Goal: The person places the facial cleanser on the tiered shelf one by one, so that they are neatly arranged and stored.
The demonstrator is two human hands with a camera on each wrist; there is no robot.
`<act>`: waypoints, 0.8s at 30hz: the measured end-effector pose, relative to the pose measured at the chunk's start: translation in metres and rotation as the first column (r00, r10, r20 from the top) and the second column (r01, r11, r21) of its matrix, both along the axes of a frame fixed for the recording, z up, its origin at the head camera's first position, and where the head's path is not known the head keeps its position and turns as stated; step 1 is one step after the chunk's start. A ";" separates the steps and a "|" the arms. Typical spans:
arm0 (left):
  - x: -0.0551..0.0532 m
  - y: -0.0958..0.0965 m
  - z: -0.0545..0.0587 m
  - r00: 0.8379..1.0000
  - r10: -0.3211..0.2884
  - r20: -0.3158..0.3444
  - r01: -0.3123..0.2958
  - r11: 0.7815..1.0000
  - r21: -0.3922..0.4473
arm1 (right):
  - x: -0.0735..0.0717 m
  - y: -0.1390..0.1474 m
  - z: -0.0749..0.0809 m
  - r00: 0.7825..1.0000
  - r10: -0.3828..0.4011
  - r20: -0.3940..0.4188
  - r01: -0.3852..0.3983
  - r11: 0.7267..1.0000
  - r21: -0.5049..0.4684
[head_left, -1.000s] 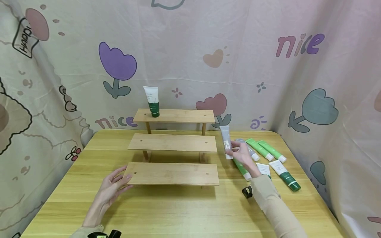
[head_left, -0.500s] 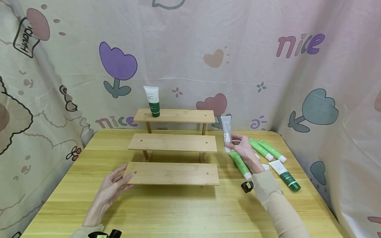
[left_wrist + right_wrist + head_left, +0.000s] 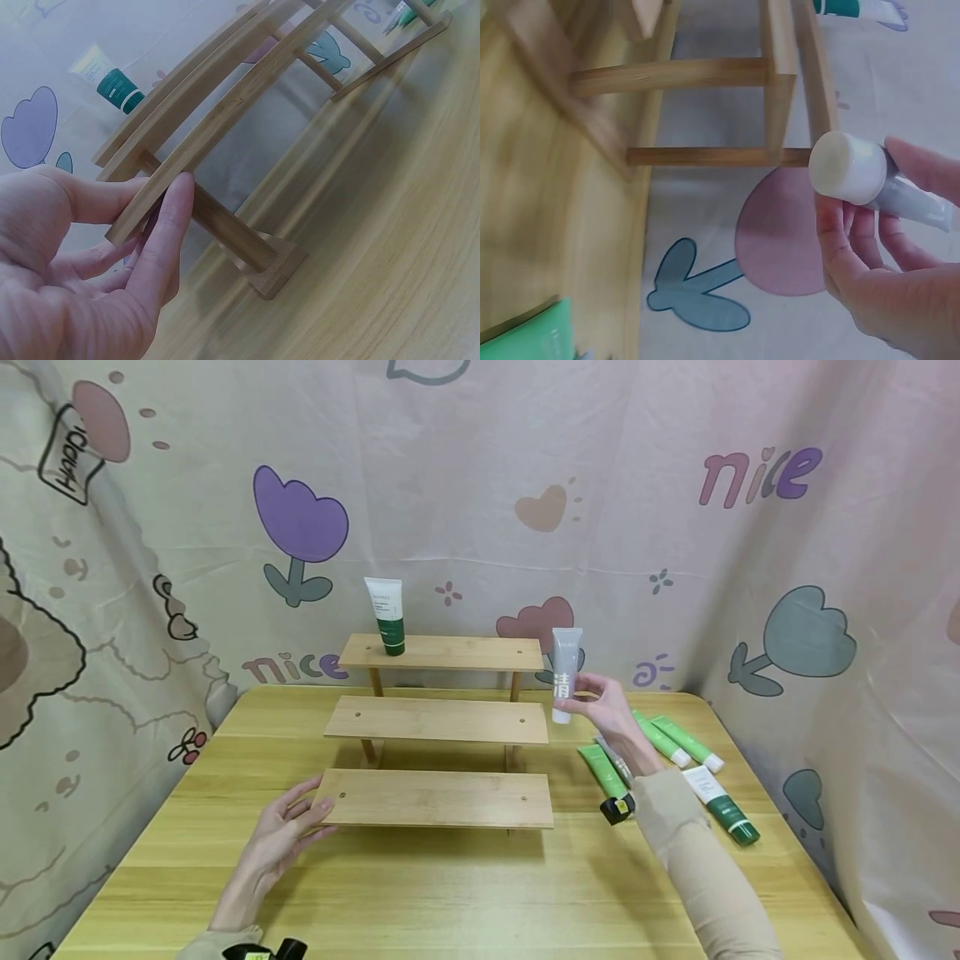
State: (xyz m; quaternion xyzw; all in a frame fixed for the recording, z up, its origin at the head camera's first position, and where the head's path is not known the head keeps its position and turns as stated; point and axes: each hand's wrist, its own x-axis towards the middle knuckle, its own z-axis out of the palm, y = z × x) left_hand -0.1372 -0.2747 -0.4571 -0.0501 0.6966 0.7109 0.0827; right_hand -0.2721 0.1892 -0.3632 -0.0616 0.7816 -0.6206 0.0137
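Note:
A three-tier wooden display stand [image 3: 438, 797] stands on the table. My left hand [image 3: 281, 835] pinches the left end of its lowest shelf, thumb on one face and fingers on the other, as the left wrist view [image 3: 97, 262] confirms. My right hand [image 3: 611, 714] holds a grey-lilac squeeze tube [image 3: 566, 664] upright, white cap down, in the air just right of the stand. In the right wrist view the white cap [image 3: 847, 166] sits between thumb and fingers. On the top shelf's left end a white and dark green tube [image 3: 387, 617] stands on its cap.
Right of the stand, several tubes lie on the table: a green one [image 3: 602, 771], another grey one partly behind the right arm, two light green ones [image 3: 686, 739] and a white and dark green one [image 3: 723, 808]. A printed curtain [image 3: 450, 485] hangs behind the table.
My right hand has lifted the grey-lilac tube up from beside the other tubes, to about the middle and top shelves' height. My left hand has stayed on the lowest shelf.

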 end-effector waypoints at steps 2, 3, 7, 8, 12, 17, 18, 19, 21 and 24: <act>0.000 0.000 0.000 1.000 0.001 0.003 -0.001 1.000 0.001 | -0.003 -0.003 0.005 1.000 0.003 0.010 -0.003 1.000 -0.005; 0.000 -0.001 0.000 1.000 0.002 0.006 -0.002 1.000 0.003 | -0.005 -0.005 0.007 1.000 0.007 0.011 -0.007 1.000 -0.005; 0.000 -0.001 0.000 1.000 -0.006 0.010 0.006 1.000 -0.005 | -0.011 -0.014 0.015 1.000 0.015 0.019 -0.014 1.000 -0.023; 0.000 0.000 0.000 1.000 -0.007 0.010 0.007 1.000 -0.008 | -0.012 -0.016 0.017 1.000 0.019 0.019 -0.018 0.999 -0.029; 0.000 0.000 0.000 1.000 -0.006 0.011 0.006 1.000 -0.001 | -0.017 -0.026 0.024 0.999 0.025 0.033 -0.024 0.998 -0.050; 0.001 0.001 0.000 1.000 0.001 0.017 -0.002 1.000 0.024 | -0.023 -0.039 0.032 0.998 0.039 0.053 -0.034 0.996 -0.080; 0.001 0.001 0.000 1.000 0.006 0.019 -0.006 1.000 0.026 | -0.024 -0.042 0.034 0.998 0.042 0.055 -0.037 0.996 -0.086; 0.001 0.001 0.000 1.000 0.008 0.020 -0.009 1.000 0.027 | -0.026 -0.045 0.036 0.997 0.046 0.055 -0.040 0.995 -0.092; 0.001 0.001 0.001 1.000 0.010 0.021 -0.011 1.000 0.025 | -0.028 -0.050 0.038 0.998 0.050 0.047 -0.045 0.994 -0.100; 0.000 0.001 0.001 1.000 0.013 0.022 -0.014 1.000 0.021 | -0.033 -0.060 0.042 0.998 0.052 0.027 -0.049 0.993 -0.103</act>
